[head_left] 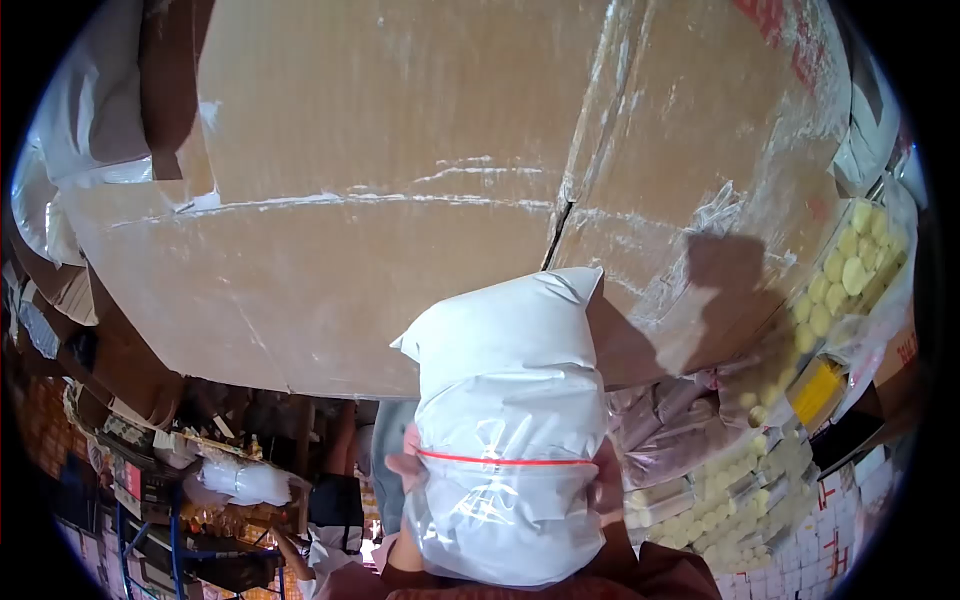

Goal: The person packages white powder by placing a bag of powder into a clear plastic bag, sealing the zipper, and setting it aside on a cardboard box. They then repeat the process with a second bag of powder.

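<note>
A plump white plastic bag (507, 410) with a red zip line across it is held upright against my front, its top end over the edge of a cardboard-covered table (400, 290). Its upper part looks matte white, while the part below the zip has a glossy clear film. My left hand (405, 465) grips the bag's left side, with the fingertips showing at the zip's height. On the opposite side my right hand (607, 485) presses against the bag, its fingers mostly hidden behind it.
White bags (95, 90) lie at the table's far left. To the right are clear bags of pale yellow round pieces (840, 270) and a yellow block (817, 392). A blue-framed rack (178, 540) stands lower left, near another person's arm (292, 557).
</note>
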{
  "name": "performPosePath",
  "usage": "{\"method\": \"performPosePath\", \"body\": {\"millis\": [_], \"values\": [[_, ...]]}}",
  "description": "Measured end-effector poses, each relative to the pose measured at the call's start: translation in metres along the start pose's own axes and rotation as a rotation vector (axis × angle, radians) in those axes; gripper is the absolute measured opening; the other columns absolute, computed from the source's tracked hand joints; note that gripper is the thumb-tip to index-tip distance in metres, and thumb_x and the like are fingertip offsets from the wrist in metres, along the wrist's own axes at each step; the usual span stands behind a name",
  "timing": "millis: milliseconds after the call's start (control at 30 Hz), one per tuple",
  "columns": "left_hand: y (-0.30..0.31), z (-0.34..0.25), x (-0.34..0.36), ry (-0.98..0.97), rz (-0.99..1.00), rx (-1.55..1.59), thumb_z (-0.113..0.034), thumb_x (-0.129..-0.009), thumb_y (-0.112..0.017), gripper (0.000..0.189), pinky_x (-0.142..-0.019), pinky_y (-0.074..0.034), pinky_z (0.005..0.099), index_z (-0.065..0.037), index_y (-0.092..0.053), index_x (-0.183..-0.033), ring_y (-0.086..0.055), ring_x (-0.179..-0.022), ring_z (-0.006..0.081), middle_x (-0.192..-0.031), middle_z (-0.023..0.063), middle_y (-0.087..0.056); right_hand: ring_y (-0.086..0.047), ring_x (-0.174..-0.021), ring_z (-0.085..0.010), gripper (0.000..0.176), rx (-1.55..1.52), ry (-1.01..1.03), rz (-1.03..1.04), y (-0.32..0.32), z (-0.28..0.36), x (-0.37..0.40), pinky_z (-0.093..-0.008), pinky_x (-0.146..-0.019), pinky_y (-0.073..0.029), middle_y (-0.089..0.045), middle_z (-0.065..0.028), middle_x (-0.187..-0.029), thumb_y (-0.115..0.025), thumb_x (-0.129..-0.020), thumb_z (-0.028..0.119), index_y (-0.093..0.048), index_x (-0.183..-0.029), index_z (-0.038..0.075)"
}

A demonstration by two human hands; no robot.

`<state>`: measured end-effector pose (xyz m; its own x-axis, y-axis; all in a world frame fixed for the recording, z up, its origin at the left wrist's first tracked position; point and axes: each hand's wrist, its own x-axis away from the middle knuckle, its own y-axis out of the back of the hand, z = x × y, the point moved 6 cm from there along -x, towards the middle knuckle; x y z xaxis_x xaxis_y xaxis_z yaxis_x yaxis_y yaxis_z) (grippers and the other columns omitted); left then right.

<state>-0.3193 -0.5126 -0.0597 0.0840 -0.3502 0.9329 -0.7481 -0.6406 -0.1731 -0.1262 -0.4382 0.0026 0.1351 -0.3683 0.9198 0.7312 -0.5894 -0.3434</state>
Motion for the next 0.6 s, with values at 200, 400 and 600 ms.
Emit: {"method": "performPosePath", "body": {"millis": [200, 400, 600], "values": [[-0.035, -0.059, -0.002, -0.347, 0.04, -0.323, -0.01, -0.082, -0.067, 0.018, -0.07, -0.043, 0.0265, -0.005, -0.05, -0.082, -0.052, -0.084, 0.0153, -0.091, 0.0082, -0.057, -0.054, -0.087, -0.0307, 0.025, 0.929, 0.784, 0.111, -0.052, 0.074, -0.019, -0.0394, -0.079, -0.045, -0.053, -0.0146, -0.095, -0.074, -0.07, 0.003, -0.056, -0.086, 0.008], [-0.062, -0.077, 0.009, -0.597, -0.168, -0.579, -0.011, -0.092, -0.06, 0.02, -0.071, -0.047, 0.027, 0.0, -0.043, -0.095, -0.056, -0.079, 0.0167, -0.095, 0.0155, -0.058, -0.063, -0.078, -0.029, 0.019, 0.997, 0.601, 0.098, -0.063, 0.061, -0.042, -0.0363, -0.071, -0.05, -0.066, -0.0178, -0.089, -0.06, -0.083, -0.009, -0.045, -0.087, 0.001], [-0.079, -0.074, -0.002, -0.292, -0.361, -0.436, -0.017, -0.093, -0.06, 0.019, -0.072, -0.045, 0.0254, -0.001, -0.049, -0.094, -0.054, -0.078, 0.0091, -0.086, 0.0051, -0.058, -0.055, -0.074, -0.0208, 0.008, 1.192, 0.405, -0.427, -0.066, 0.053, -0.038, -0.028, -0.07, -0.044, -0.058, -0.0127, -0.081, -0.063, -0.086, 0.0, -0.055, -0.086, -0.001]]}}
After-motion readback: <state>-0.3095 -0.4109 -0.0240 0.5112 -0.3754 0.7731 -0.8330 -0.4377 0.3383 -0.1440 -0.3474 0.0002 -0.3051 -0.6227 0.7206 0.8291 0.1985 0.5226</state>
